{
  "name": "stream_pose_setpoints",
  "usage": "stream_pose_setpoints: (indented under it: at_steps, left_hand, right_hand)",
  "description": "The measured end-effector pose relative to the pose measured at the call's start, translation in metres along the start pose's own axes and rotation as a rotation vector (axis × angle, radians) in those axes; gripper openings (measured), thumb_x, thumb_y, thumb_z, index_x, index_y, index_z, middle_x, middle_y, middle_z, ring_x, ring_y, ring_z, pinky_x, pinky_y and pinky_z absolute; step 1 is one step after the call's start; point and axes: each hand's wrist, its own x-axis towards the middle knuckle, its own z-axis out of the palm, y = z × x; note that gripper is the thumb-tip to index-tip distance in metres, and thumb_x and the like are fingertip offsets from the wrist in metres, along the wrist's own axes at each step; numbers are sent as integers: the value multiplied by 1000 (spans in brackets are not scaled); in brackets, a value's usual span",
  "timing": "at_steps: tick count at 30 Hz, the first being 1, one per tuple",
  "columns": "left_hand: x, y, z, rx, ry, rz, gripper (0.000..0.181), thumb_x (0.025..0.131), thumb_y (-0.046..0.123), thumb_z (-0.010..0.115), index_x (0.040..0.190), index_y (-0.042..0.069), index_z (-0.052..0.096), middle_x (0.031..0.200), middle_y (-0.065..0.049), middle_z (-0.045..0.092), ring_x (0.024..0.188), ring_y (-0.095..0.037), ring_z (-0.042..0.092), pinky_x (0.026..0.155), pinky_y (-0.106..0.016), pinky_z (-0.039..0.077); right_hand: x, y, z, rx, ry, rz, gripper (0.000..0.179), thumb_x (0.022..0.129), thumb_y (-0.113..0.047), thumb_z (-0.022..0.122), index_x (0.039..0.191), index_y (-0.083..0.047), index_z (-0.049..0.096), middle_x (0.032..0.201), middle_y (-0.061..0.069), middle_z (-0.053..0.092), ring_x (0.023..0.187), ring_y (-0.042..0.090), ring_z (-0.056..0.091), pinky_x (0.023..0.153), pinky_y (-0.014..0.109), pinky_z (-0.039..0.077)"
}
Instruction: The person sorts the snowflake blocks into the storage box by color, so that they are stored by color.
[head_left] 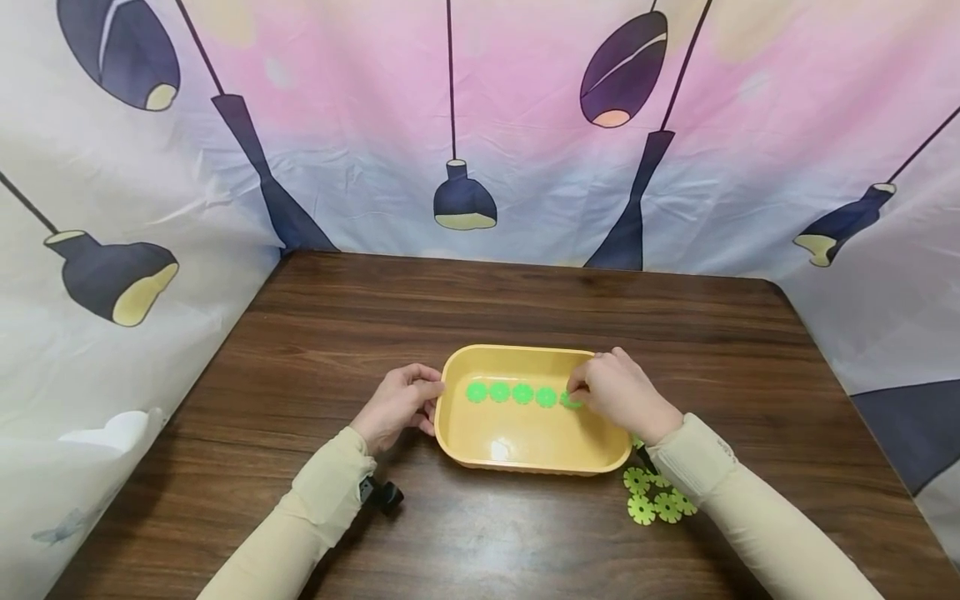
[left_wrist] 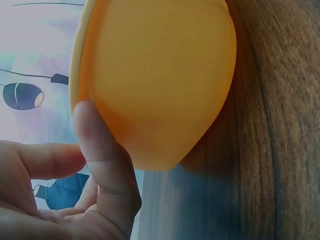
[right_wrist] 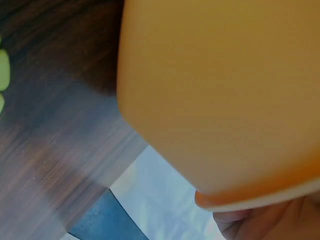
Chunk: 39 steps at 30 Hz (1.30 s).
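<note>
Tabletop surrounds yellow tray; left hand holds rim.

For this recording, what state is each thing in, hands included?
Tray: upright on the table.
Four discs: lying in a row inside the tray.
Fifth disc: at the row's right end, partly covered.
Loose discs: clustered on the table, partly hidden.
Left hand: touching the tray's left end.
Right hand: fingers curled at the fifth disc; pinch unclear.
Backdrop: hanging, wrinkled.

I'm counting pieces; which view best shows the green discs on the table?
The head view: these green discs show from above, partly behind the right sleeve. The right wrist view catches only edges; the left wrist view, none.
</note>
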Motion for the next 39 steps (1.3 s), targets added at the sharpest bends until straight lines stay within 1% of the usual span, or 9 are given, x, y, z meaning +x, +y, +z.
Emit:
stream_pose_setpoints:
  at_steps: [4, 10, 15, 20, 23, 25, 28, 33, 39]
  left_hand:
    - [0, 0, 0, -8, -6, 3, 28, 95, 8, 56, 117, -8, 49, 78, -11, 56, 58, -17, 55, 47, -28, 54]
    - [0, 0, -1, -2, -6, 2, 28, 95, 8, 57, 116, -8, 50, 77, -11, 56, 59, -17, 55, 48, -28, 54]
    - [0, -1, -1, -9, -6, 3, 27, 95, 8, 56, 116, -8, 50, 77, -10, 56, 58, -17, 55, 47, -28, 54]
    - [0, -2, -1, -18, -10, 4, 27, 95, 7, 56, 116, -8, 49, 77, -10, 56, 58, -16, 54, 47, -28, 53]
    - [0, -2, -1, -11, -10, 6, 27, 95, 8, 56, 116, -8, 49, 77, -10, 56, 58, -16, 54, 47, -28, 53]
    - [0, -2, -1, -9, -9, 7, 27, 95, 8, 56, 116, -8, 49, 77, -10, 56, 58, -16, 54, 47, -28, 53]
    - [1, -2, -1, -9, -9, 9, 27, 95, 8, 56, 116, -9, 49, 77, -10, 56, 58, -16, 54, 47, -27, 53]
    - [1, -2, -1, -26, -9, 14, 26, 95, 6, 55, 115, -9, 49, 76, -10, 55, 57, -16, 54, 46, -26, 52]
    - [1, -2, 0, -30, -6, 15, 25, 95, 6, 55, 115, -9, 49, 77, -11, 56, 57, -16, 54, 46, -26, 53]
  right_hand:
    - [1, -3, 3, -58, -20, -2, 8, 77, -10, 81, 76, -17, 76, 76, -9, 70, 59, 4, 46, 65, 32, 28]
    - [2, -5, 9, -131, 14, -11, 12, 77, -6, 78, 72, -16, 74, 71, -7, 68, 54, 7, 41, 62, 31, 27]
    - [3, -6, 11, -181, 29, -19, 14, 78, -9, 78, 68, -17, 72, 65, -7, 65, 53, 8, 40, 60, 32, 29]
    - [2, -5, 11, -188, 37, -27, 16, 78, -10, 79, 67, -17, 70, 63, -7, 63, 53, 10, 40, 59, 32, 28]
    - [0, -4, 10, -166, 60, -27, 11, 78, -9, 79, 72, -16, 73, 70, -5, 67, 58, 11, 48, 61, 30, 29]
    - [-1, -2, 7, -141, 83, -27, 9, 78, -7, 79, 77, -16, 75, 75, -5, 70, 63, 12, 54, 61, 30, 29]
    - [-4, 0, 2, -104, 132, -32, 9, 77, -9, 81, 82, -16, 76, 80, -5, 71, 69, 14, 58, 61, 29, 30]
    - [-12, 8, -10, -72, 246, -48, 10, 76, -12, 83, 83, -15, 76, 77, -5, 69, 67, 14, 56, 60, 29, 30]
    - [-30, 25, -27, -9, 374, -4, 11, 75, -10, 83, 84, -13, 76, 71, -7, 65, 62, 9, 52, 62, 30, 27]
